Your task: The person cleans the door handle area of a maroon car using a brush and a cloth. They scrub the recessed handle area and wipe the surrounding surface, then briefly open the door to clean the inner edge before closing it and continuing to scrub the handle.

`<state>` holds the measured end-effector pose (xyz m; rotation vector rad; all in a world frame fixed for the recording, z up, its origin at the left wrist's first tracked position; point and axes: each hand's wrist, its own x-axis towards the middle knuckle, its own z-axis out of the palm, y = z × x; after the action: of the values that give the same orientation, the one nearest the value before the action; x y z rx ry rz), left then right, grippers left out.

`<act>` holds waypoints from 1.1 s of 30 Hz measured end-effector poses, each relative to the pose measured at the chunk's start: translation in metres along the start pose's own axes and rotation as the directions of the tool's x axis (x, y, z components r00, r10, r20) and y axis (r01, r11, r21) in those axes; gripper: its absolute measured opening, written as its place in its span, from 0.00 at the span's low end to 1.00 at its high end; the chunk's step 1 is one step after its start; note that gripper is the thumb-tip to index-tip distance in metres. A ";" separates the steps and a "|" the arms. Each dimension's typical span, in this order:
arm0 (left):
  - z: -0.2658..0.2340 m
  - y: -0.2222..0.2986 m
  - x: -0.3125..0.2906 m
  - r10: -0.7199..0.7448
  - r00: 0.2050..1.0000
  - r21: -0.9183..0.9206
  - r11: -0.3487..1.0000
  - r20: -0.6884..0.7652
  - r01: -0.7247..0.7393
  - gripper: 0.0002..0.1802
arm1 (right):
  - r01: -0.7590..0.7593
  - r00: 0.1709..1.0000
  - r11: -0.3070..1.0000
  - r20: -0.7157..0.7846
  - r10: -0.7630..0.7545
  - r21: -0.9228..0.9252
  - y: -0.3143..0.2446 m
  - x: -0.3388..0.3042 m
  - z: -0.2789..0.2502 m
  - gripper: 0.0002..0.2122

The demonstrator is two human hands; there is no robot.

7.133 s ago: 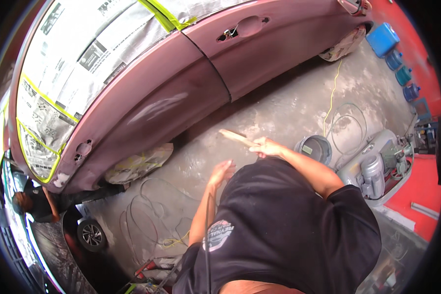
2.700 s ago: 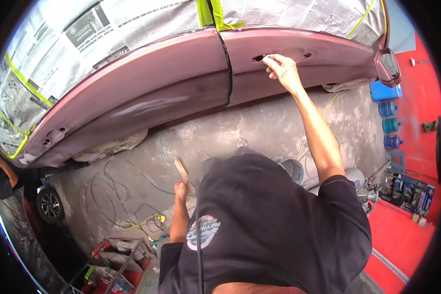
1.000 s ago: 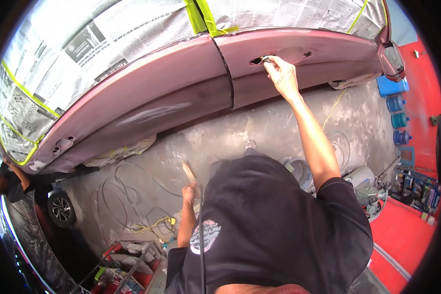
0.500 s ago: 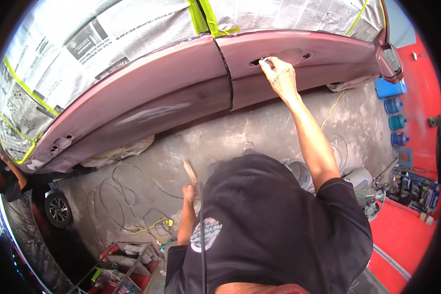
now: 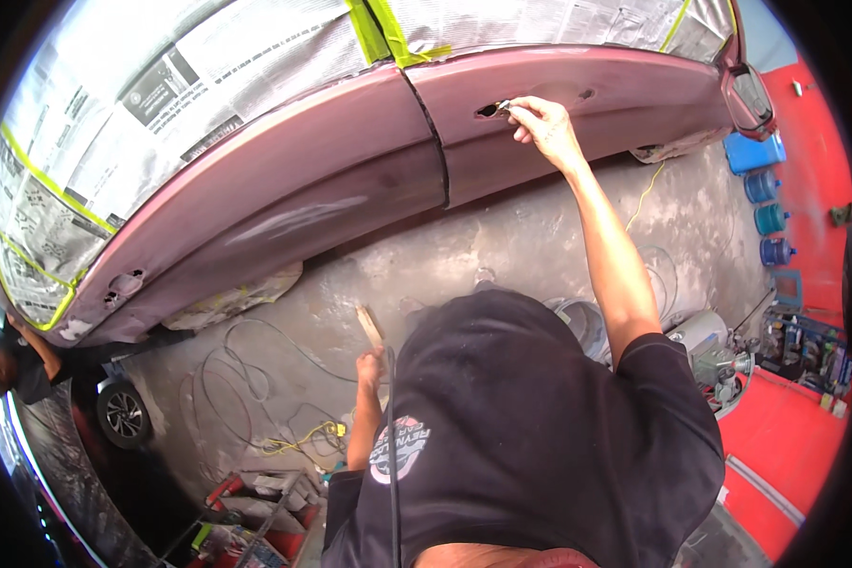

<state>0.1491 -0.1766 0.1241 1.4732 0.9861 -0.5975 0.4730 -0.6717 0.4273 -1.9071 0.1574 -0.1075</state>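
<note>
Head view: two hands of mine at work, and the left hand (image 5: pixel 371 363), low in front of me, is curled in a fist around one wooden stick (image 5: pixel 368 327). Farther out, here's my right hand (image 5: pixel 549 130) up at the car (image 5: pixel 293 185), thumb and fingertips pinched on one small shiny piece (image 5: pixel 503 106), right beside one dark hole (image 5: pixel 488 111) in the front door (image 5: pixel 644 118). One grey bucket (image 5: pixel 592 327) on the floor, partly behind my shirt (image 5: pixel 549 445). Two dull pink doors showing on this side, one dark seam between them. And away to the right, three round bottles (image 5: pixel 770 220) in a row, two blue and one teal, next to one blue container (image 5: pixel 754 151).

Now the stick: pale, narrow and flat, straight along its edges, lower end lost inside my fist. The shiny piece looks metallic; too small to make out its shape.

And the aim? The stick's free end points away from me toward the car, leaning slightly left, its long axis running out from the fist, well apart from the bodywork. Which way the shiny piece runs, I can't tell.
</note>
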 end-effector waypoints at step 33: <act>-0.014 -0.041 0.015 0.018 1.000 0.045 0.999 -0.004 -0.017 0.12 | 0.048 0.984 0.999 -0.174 -0.043 0.024 0.005 -0.021 0.028 0.14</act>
<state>0.1195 -0.1622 0.0919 1.5216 0.9679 -0.6073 0.4564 -0.6436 0.4127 -1.8732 0.2283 -0.3055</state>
